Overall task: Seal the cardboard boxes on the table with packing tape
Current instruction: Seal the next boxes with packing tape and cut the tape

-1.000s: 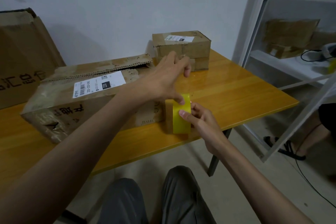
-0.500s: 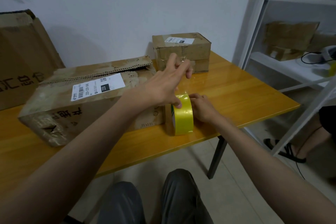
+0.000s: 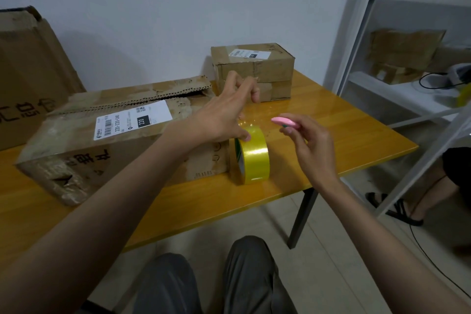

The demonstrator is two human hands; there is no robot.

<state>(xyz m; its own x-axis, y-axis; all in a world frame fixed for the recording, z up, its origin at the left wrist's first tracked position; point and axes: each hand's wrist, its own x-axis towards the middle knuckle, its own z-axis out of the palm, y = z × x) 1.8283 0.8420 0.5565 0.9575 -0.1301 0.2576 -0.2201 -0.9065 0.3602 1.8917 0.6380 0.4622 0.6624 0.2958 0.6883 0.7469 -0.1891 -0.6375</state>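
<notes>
A large worn cardboard box (image 3: pixel 122 140) with a white label lies on the yellow table (image 3: pixel 344 130); its torn top flap stands slightly raised. Two small boxes (image 3: pixel 254 66) sit stacked at the back. A yellow tape roll (image 3: pixel 254 158) stands on edge against the large box's right end. My left hand (image 3: pixel 221 117) rests its thumb on top of the roll, and its raised fingers seem to pinch a shiny clear strip pulled up from it. My right hand (image 3: pixel 311 145) hovers just right of the roll and pinches a small pink cutter (image 3: pixel 284 121).
A big brown carton (image 3: pixel 30 71) leans on the wall at far left. A white shelf frame (image 3: pixel 356 33) holding boxes (image 3: pixel 405 46) stands right of the table. Another person's sandalled foot (image 3: pixel 402 209) and a floor cable lie beside it. My knees (image 3: pixel 204 280) are under the table's front edge.
My right hand has let go of the roll, dipped behind it, and come up to the right holding the pink cutter. My left hand stays on the roll.
</notes>
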